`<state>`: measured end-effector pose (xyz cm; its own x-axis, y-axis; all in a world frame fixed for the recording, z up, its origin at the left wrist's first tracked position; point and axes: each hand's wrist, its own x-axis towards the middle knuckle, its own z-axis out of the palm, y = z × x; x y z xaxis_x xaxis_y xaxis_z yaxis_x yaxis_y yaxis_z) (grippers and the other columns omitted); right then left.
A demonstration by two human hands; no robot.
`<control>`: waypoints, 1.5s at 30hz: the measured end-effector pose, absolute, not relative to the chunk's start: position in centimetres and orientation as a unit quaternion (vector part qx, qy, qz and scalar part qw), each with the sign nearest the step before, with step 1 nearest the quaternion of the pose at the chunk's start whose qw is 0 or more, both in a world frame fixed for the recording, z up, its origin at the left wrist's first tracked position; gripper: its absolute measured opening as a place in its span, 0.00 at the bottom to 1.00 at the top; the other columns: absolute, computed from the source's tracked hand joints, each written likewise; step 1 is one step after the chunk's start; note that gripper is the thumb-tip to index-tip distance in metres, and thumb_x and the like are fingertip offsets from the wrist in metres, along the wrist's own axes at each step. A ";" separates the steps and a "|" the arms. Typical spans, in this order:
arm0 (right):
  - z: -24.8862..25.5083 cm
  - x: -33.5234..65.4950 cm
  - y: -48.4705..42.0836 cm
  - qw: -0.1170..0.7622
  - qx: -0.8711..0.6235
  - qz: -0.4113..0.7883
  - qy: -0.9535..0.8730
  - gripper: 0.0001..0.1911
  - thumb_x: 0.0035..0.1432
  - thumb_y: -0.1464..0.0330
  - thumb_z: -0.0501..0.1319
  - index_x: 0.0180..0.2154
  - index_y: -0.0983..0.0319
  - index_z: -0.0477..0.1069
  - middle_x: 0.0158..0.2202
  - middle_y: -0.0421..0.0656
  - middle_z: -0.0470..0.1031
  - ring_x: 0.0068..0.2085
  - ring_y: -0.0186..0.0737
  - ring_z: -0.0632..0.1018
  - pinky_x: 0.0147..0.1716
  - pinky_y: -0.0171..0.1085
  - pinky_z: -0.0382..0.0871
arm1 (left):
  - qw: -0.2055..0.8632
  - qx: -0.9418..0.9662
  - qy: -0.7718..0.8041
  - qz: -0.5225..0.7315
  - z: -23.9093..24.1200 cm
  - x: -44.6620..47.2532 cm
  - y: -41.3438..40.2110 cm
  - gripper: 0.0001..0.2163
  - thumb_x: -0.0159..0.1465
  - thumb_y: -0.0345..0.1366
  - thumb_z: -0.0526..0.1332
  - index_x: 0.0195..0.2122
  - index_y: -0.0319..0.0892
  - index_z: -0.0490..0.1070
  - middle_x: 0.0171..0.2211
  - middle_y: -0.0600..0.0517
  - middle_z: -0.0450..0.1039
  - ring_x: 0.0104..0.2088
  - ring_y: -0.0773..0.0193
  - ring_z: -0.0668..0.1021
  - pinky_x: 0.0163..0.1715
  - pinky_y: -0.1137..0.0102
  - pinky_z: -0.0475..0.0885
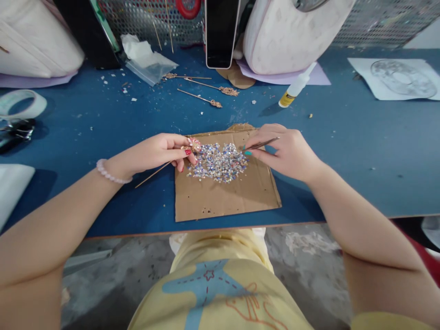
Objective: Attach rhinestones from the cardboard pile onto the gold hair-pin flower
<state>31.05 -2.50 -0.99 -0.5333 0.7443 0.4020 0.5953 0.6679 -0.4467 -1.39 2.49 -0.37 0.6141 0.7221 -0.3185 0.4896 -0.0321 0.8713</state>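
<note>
My left hand [172, 151] pinches a hairpin [153, 175] just below its ornamental head, which carries pinkish stones; the long thin pin points down to the left. Closed around tweezers [263, 144], my right hand [283, 149] has their tips at the right edge of a pile of small glittering rhinestones [220, 162]. The rhinestones, mostly silver and blue, lie spread on a piece of brown cardboard [227, 201]. Both hands are over the cardboard's upper part, one on each side of the pile. Whether the tweezers hold a stone is too small to tell.
Several gold hairpins [206, 98] lie behind the cardboard. A small glue bottle [297, 87] stands at the back right, near a white bag [292, 36]. A phone [222, 34] leans upright. Tape [22, 103] is at left; a printed sheet [395, 79] lies at right.
</note>
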 end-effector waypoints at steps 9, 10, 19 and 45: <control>-2.7 30.5 -2.0 0.327 -0.475 0.196 -0.793 0.06 0.62 0.70 0.67 0.41 0.60 0.83 0.44 0.47 0.86 0.44 0.45 0.85 0.53 0.48 0.81 | 0.547 0.715 0.423 0.104 -0.3 -1.3 2.5 0.12 0.70 0.38 0.63 0.50 0.39 0.79 0.41 0.46 0.85 0.27 0.68 0.79 0.30 0.71 0.77; -2.8 30.5 -2.0 0.326 -0.478 0.194 -0.792 0.06 0.62 0.70 0.67 0.41 0.60 0.83 0.44 0.47 0.86 0.44 0.46 0.85 0.53 0.48 0.81 | 0.547 0.714 0.423 0.104 -0.3 -1.4 2.5 0.12 0.70 0.38 0.63 0.51 0.39 0.79 0.41 0.46 0.85 0.27 0.68 0.79 0.30 0.71 0.77; -2.9 30.5 -1.9 0.335 -0.478 0.171 -0.794 0.07 0.63 0.72 0.65 0.39 0.59 0.83 0.42 0.46 0.87 0.43 0.47 0.86 0.51 0.49 0.81 | 0.549 0.714 0.422 0.101 -0.6 -1.5 2.6 0.15 0.70 0.39 0.63 0.54 0.39 0.78 0.41 0.46 0.85 0.26 0.68 0.78 0.30 0.70 0.77; -3.3 30.2 -1.8 0.340 -0.472 0.180 -0.793 0.07 0.64 0.71 0.65 0.40 0.59 0.83 0.41 0.46 0.87 0.45 0.47 0.86 0.53 0.50 0.81 | 0.557 0.717 0.406 0.103 -1.0 -1.4 2.8 0.13 0.69 0.41 0.64 0.50 0.38 0.78 0.41 0.46 0.84 0.26 0.68 0.79 0.30 0.69 0.75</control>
